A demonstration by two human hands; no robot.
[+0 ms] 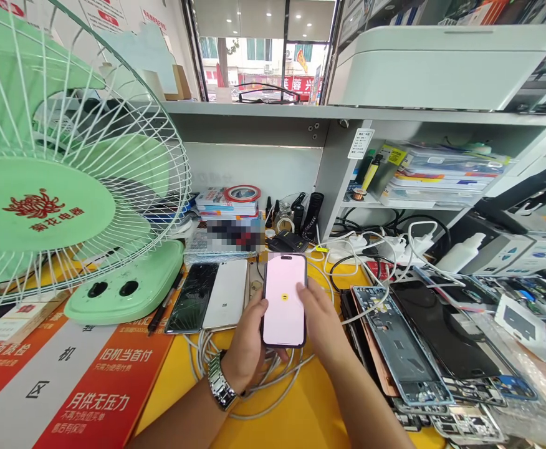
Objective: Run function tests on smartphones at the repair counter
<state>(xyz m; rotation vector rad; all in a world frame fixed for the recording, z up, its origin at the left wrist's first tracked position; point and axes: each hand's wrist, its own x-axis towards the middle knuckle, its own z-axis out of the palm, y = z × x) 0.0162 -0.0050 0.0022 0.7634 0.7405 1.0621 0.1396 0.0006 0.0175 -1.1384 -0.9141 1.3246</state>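
A smartphone (pixel 277 318) is held upright in front of me, its pale pink screen lit with a small yellow icon in the middle. My left hand (pixel 249 340) grips its left edge, thumb on the side and fingers partly hidden behind; a metal watch (pixel 221 380) is on that wrist. My right hand (pixel 320 312) is closed about the right edge, its thumb at the screen's border. Behind and below the phone lies a bundle of white cable (pixel 273 399). Just left of it lie a white phone (pixel 226 293) and a dark phone with a cracked surface (pixel 191 299).
A green fan (pixel 58 193) fills the left side, above a red and grey printed mat (pixel 90 386). Phone frames (pixel 404 355) and screens (pixel 441 330) are stacked at right, with tangled cables (pixel 394 246) behind. A grey shelf (pixel 263 111) spans the back, carrying a white printer-like box (pixel 441 68).
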